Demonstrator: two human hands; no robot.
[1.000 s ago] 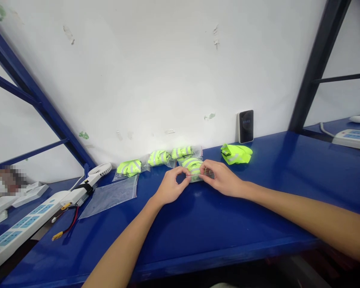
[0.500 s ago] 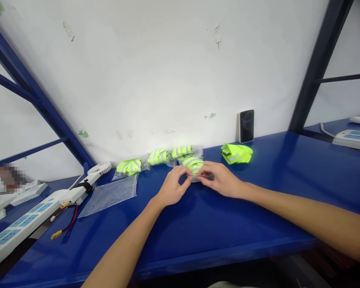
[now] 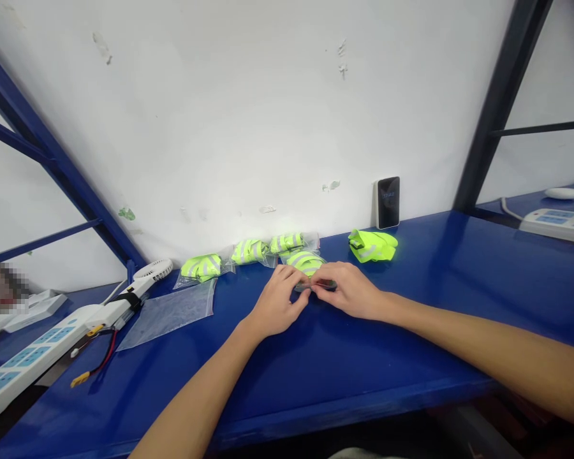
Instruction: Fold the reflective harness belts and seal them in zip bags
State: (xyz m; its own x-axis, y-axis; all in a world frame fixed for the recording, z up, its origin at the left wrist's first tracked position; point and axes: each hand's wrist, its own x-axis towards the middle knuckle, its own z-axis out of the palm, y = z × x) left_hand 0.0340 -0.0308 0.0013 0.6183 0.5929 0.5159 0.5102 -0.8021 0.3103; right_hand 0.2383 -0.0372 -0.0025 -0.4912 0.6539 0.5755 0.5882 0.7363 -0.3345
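A clear plastic bag with a folded yellow-green reflective vest (image 3: 305,261) in it lies at the middle of the blue table. My left hand (image 3: 281,301) pinches the bag's near edge from the left. From the right, my right hand (image 3: 347,290) pinches the same edge, its fingertips almost touching those of the left. Behind and to the left, along the wall, are more bagged vests: one (image 3: 287,243) just behind, another (image 3: 250,251) beside it and a third (image 3: 201,267) farther left. An unbagged vest (image 3: 373,246) lies crumpled to the right.
A flat transparent bag (image 3: 172,313) lies on the blue table (image 3: 363,376) at the left. Near it are a white fan (image 3: 153,270), a power strip (image 3: 38,350) and a cable with yellow connectors (image 3: 80,379). A phone-like device (image 3: 388,203) leans on the wall.
The view has shifted slightly to the right. Both hands still pinch the bag's edge; their fingertips are closer together now, with the left fingers nearer the right ones.
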